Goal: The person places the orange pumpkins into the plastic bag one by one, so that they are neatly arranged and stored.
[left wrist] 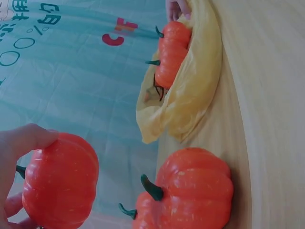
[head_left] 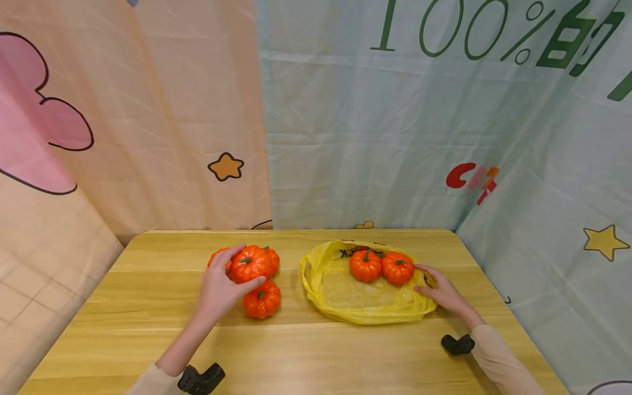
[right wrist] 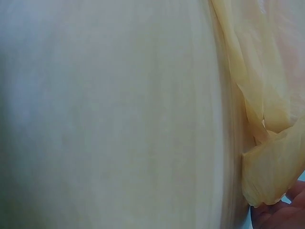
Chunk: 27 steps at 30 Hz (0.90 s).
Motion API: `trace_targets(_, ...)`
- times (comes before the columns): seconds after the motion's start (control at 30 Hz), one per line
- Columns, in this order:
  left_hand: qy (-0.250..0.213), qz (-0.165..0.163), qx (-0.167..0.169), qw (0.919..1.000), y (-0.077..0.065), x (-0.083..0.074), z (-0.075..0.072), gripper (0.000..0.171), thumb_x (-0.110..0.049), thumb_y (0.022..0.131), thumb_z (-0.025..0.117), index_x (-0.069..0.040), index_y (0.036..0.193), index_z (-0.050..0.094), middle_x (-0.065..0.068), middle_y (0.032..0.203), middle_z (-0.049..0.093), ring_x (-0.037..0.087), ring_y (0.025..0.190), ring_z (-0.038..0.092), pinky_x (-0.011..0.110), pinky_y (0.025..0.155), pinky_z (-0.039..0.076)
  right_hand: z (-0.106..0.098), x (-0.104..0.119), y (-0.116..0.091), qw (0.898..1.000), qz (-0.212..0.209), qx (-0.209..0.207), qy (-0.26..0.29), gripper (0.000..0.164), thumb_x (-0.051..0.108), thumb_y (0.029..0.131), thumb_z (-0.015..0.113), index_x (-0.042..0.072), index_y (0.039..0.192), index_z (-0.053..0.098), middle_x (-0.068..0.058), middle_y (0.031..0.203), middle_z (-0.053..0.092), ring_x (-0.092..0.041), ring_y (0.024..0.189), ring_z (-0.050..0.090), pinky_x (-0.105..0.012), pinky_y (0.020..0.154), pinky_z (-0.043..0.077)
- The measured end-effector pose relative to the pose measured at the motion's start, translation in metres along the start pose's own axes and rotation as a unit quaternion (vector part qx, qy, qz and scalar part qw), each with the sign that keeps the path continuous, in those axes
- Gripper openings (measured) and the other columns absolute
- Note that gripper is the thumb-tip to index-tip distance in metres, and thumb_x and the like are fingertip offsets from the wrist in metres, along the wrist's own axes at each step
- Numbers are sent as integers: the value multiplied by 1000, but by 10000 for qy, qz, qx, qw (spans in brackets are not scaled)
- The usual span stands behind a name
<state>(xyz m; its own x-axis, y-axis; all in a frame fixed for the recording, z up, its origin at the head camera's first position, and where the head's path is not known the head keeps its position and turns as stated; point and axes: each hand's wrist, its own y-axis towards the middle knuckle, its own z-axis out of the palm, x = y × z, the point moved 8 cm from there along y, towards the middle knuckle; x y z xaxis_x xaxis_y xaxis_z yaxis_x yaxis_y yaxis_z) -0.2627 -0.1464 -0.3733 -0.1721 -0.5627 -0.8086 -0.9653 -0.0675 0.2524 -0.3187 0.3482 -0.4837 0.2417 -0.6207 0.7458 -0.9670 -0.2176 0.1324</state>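
Note:
My left hand point(head_left: 217, 293) grips a small orange pumpkin point(head_left: 250, 264) with a green stem, thumb on one side and fingers on the other. In the left wrist view the held pumpkin point(left wrist: 62, 181) hangs apart from its neighbours. Another pumpkin point(head_left: 262, 299) sits on the table just in front of it; more orange shows behind the hand, partly hidden. To the right lies a yellow plastic bag point(head_left: 340, 314), its mouth spread wide, with two pumpkins point(head_left: 365, 266) inside toward the back right. My right hand point(head_left: 446, 292) pinches the bag's right rim, fingertips close to one pumpkin.
A light wooden table point(head_left: 316, 356) bears everything, its far edge against a printed cloth curtain point(head_left: 345, 137). More curtain hangs at both sides. Black wrist cameras point(head_left: 201, 378) sit at both cuffs.

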Motion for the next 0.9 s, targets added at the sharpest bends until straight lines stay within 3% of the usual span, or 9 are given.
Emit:
trace_targets(0.3,-460,174,58,9988,5,-22,29,76,-21,67,88,-13,134,54,10,134,49,31,122,50,51,99,47,-2,2,-1,10000,-28,-63,-50,57,11,89,66,-7,138,42,-32,142,40,-51,134,29,-67,107,24)
trace_targets(0.57,-743,268,229,9966,5,-32,62,75,-22,66,89,-14,133,55,10,132,50,30,122,50,50,98,48,-1,7,-2,9998,-153,-83,-95,57,12,89,67,-8,137,44,-33,140,42,-52,132,31,-67,104,26)
trace_targets(0.9,-1098,249,456,9926,3,-40,99,74,-26,66,88,-17,132,56,9,132,49,27,118,53,46,95,51,0,-1,0,10000,0,-7,-11,58,10,88,67,-7,138,43,-31,142,41,-52,135,29,-67,106,24)
